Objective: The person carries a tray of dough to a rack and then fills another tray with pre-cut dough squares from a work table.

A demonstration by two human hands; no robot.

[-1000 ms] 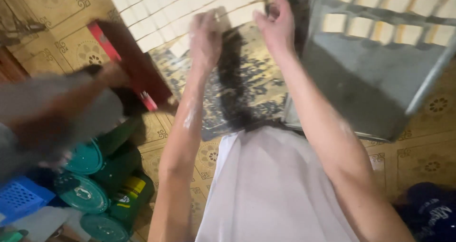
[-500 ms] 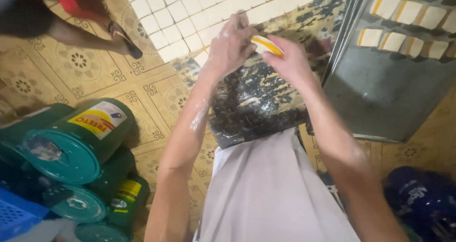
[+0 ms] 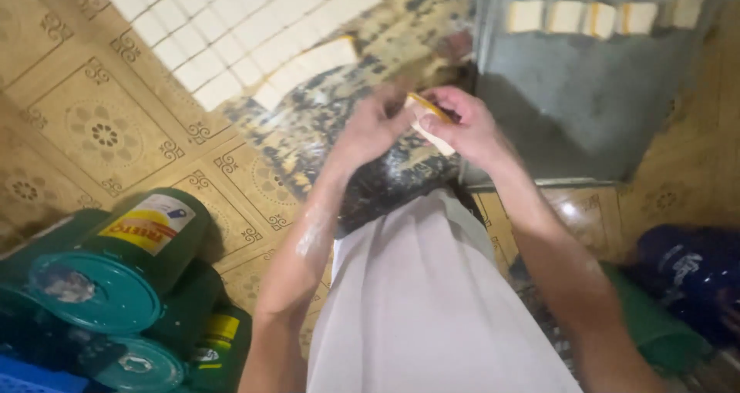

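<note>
At the far left, green tins (image 3: 116, 277) with teal lids are seen lying stacked on their sides on the patterned tiled floor (image 3: 92, 123), with the corner of a blue crate (image 3: 31, 376) below them. A white tiled wall (image 3: 231, 38) is seen above.

The left hand (image 3: 375, 125) is raised over a dark, flour-smeared work surface (image 3: 370, 185), its fingers curled partly shut and pressed against a pale piece of dough (image 3: 426, 125) with a yellow edge. The forearm is dusted with white flour. The same piece is gripped from the other side by the right hand (image 3: 466, 127), whose fingers are bent closely round it, so that the dough is held between both hands in the air, above the work surface and just left of the metal tray (image 3: 586, 108). How much of the piece is hidden inside the hands cannot be told.

A white apron (image 3: 424, 308) is worn below the arms. Further right, the grey metal tray is seen leaning, and a row of pale square dough pieces (image 3: 601, 17) is lined along its top edge. A dark blue bundle (image 3: 686, 270) is seen at the right edge.
</note>
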